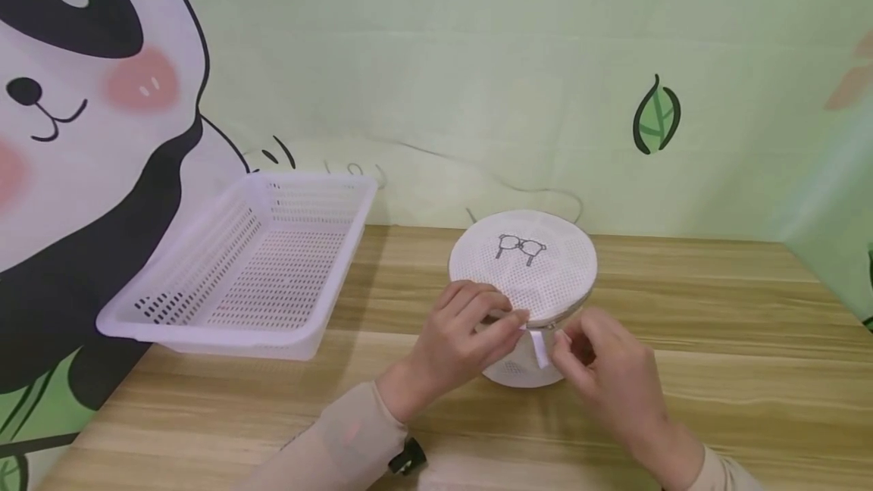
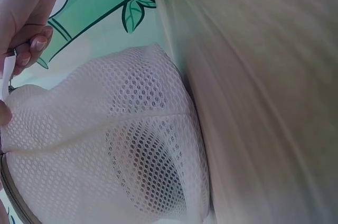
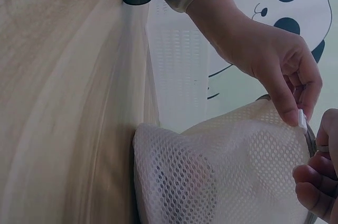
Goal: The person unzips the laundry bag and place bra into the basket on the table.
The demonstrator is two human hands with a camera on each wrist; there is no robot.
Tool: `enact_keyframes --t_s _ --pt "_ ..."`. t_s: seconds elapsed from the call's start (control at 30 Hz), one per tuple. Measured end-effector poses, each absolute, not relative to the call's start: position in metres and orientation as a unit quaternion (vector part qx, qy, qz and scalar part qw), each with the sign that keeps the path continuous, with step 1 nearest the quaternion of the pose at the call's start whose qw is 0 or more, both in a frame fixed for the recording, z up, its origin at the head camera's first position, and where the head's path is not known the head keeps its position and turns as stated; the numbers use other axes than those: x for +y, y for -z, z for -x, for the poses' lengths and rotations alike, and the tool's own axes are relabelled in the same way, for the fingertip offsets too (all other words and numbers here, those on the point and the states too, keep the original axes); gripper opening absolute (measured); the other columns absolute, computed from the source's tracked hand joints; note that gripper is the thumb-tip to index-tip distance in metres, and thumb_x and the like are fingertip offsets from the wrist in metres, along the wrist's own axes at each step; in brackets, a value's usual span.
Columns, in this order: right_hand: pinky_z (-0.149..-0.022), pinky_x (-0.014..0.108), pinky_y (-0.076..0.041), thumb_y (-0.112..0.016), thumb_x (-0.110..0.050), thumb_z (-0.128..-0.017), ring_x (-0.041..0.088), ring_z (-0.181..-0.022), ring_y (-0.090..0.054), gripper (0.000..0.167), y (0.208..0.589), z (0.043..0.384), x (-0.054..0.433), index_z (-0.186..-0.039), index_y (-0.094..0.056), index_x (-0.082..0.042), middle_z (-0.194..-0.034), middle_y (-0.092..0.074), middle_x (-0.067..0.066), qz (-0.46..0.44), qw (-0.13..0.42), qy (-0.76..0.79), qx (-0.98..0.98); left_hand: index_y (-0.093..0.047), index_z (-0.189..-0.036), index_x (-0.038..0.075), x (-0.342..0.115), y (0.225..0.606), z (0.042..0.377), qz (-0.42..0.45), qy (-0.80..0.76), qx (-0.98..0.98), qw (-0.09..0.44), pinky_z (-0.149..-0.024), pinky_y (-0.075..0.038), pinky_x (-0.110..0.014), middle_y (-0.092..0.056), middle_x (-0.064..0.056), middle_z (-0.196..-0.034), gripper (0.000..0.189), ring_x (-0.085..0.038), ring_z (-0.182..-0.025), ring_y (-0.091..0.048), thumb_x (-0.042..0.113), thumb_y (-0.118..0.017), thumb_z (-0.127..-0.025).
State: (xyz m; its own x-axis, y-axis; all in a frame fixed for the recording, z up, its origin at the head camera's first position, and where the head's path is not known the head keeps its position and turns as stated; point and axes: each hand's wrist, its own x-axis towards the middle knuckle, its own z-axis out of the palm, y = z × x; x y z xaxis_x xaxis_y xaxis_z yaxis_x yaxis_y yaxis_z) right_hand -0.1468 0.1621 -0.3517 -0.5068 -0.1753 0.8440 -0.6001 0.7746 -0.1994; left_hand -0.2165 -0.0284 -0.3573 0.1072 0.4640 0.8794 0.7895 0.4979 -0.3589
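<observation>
On the near side of the surface (image 1: 716,317), two bare hands meet at the front rim of a white mesh laundry bag (image 2: 79,129), which stands upright on its base. The left hand (image 1: 467,332) pinches a white fabric tab (image 3: 302,119) at the rim between thumb and fingers. The right hand (image 1: 610,370), just beside it, has its fingers curled and seems to grip the small metal zipper pull (image 3: 322,149), though the fingers partly hide it.

The step looks like working the zipper (image 2: 17,198) that runs round the rim. To do it well, the tab should serve as an anchor, held firm and slightly taut while the pull travels along the curve. The soft sidewall sags into folds, so tugging upward or inward could buckle it; a level pull following the rim should run more smoothly. The tab and loose mesh are best held clear of the teeth.

Above the hands, the round mesh lid (image 1: 562,279) lies nearly flat, with a dark outline print (image 1: 521,247) toward its far side. Well to the left, a white plastic basket (image 1: 211,339) sits apart, before the panda-patterned wall (image 1: 409,82).
</observation>
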Motion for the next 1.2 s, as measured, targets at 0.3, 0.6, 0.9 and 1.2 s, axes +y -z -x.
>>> enact_keyframes --t_s 0.3,0.6,0.9,1.2 --pt "-0.049 0.008 -0.043 -0.063 -0.001 -0.069 0.000 -0.056 -0.051 0.014 0.350 0.147 0.166 -0.070 -0.053 -0.010 -0.064 -0.052 -0.005 -0.214 0.433 -0.237 -0.843 -0.073 -0.089 0.015 -0.031 0.357 0.218 0.484 0.157 -0.657 0.556 -0.080 -0.053 -0.025 -0.064 0.001 -0.084 0.009 -0.014 -0.084 -0.063 0.017 -0.072 -0.081" --pt "-0.049 0.010 -0.043 -0.064 -0.001 -0.070 0.001 -0.057 -0.050 0.013 0.350 0.148 0.167 -0.071 -0.054 -0.010 -0.065 -0.052 -0.004 -0.211 0.436 -0.238 -0.842 -0.073 -0.090 0.016 -0.034 0.359 0.221 0.485 0.161 -0.662 0.549 -0.082 -0.052 -0.025 -0.064 0.002 -0.085 0.010 -0.014 -0.085 -0.063 0.018 -0.073 -0.080" --pt "-0.049 0.011 -0.044 -0.063 -0.003 -0.071 0.002 -0.057 -0.050 0.010 0.350 0.148 0.168 -0.071 -0.055 -0.009 -0.066 -0.053 -0.003 -0.207 0.435 -0.234 -0.845 -0.073 -0.092 0.015 -0.037 0.361 0.224 0.493 0.174 -0.663 0.536 -0.085 -0.052 -0.025 -0.063 0.001 -0.087 0.010 -0.015 -0.089 -0.062 0.018 -0.071 -0.082" --pt "-0.049 0.011 -0.044 -0.063 -0.003 -0.071 0.005 -0.056 -0.051 0.010 0.350 0.148 0.168 -0.071 -0.056 -0.009 -0.065 -0.053 -0.002 -0.195 0.439 -0.234 -0.845 -0.073 -0.091 0.014 -0.039 0.360 0.224 0.495 0.179 -0.663 0.532 -0.084 -0.052 -0.026 -0.063 0.000 -0.087 0.008 -0.016 -0.088 -0.062 0.017 -0.070 -0.084"
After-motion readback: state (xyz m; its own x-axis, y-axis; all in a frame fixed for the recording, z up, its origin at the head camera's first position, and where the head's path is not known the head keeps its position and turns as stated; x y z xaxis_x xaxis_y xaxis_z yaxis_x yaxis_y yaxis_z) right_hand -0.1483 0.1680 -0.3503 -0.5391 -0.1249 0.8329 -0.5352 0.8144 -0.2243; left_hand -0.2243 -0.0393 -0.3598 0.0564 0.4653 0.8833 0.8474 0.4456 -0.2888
